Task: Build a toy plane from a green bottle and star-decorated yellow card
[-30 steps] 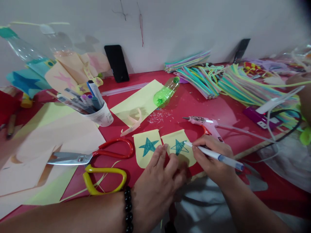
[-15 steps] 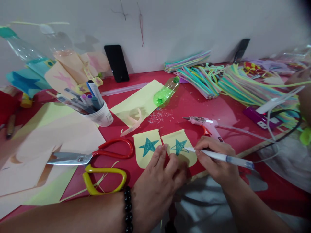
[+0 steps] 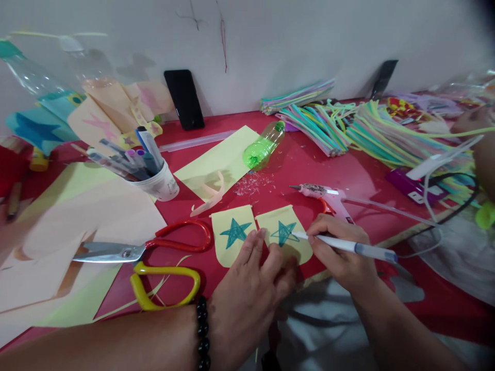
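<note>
1. Fingers of the left hand lie slightly spread over the inner corners of the left card and right card, clamped on nothing.
2. Left card: flat on the red surface, its star filled in. It looks light, thin and easily creased; best pinned by its bare margin, clear of ink.
3. Right card: flat just beside it, its star partly filled. It probably slides easily, so light pressure low on the left suits it.
4. Pen: tip at that star's right side; contact cannot be told. Likely light, stiff, smooth; hold it near the tip.
5. Right hand: fingers closed around the pen's front.
</note>
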{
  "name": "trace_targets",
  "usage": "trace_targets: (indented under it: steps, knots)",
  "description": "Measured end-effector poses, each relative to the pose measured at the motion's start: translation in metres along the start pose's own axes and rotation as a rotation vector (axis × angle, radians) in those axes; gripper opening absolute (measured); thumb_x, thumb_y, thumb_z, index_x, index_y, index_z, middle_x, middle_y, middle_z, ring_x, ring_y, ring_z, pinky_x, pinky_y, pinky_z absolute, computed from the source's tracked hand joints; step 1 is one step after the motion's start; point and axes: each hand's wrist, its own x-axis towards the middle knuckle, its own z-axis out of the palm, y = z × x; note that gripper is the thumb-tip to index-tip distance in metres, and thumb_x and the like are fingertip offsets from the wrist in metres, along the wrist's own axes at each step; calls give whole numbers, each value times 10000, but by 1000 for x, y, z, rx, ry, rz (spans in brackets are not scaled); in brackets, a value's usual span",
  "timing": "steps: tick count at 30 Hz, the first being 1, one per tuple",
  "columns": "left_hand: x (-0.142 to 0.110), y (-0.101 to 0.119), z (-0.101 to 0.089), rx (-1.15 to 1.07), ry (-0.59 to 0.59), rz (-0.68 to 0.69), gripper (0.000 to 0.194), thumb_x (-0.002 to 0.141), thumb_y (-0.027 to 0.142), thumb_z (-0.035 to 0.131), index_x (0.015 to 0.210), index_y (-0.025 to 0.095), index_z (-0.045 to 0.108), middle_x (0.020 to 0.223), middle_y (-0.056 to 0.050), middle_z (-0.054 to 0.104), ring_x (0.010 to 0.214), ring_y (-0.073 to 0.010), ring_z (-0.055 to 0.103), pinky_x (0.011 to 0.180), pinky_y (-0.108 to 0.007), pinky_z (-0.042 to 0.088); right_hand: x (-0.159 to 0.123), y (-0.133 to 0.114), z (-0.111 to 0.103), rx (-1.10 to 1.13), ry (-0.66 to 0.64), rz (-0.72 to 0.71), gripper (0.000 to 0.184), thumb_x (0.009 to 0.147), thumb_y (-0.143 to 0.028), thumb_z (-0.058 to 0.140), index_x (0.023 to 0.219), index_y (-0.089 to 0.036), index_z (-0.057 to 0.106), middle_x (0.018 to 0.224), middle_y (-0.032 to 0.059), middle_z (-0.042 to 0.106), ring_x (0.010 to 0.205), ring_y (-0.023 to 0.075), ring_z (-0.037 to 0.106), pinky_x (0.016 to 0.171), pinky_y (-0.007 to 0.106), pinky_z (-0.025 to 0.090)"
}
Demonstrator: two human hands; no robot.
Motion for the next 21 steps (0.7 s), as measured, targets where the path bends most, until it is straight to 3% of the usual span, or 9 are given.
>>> trace_targets:
  steps: [9,13,18,21]
  knots:
    - [0,0,0,7,13,-1,445,921,335,504,1345,211,450,1292,-129,512,1336,-398,405,1134,-535,253,0,0,-1,48,-27,4,126,761,-106,561,671,-194,564,636,-13,568,580,121,530,560,269,404]
    - [0,0,0,6,18,-2,472,910,322,523,1359,202,441,1285,-127,518,1334,-402,404,1130,-534,260,-1,1,-1,65,20,14,148,748,-107,548,630,-196,541,588,-23,528,524,114,488,512,269,364]
    - [1,0,-1,-3,7,6,464,913,330,518,1355,210,448,1295,-132,516,1336,-402,404,1127,-538,260,0,-1,-2,47,-39,6,112,763,-111,561,687,-193,569,646,-13,571,587,122,534,567,268,406]
    - [1,0,-1,0,11,6,462,917,329,508,1357,202,446,1286,-135,522,1330,-408,412,1124,-533,265,0,-1,-2,59,1,7,152,757,-105,542,636,-196,532,594,-26,525,538,110,489,529,267,373]
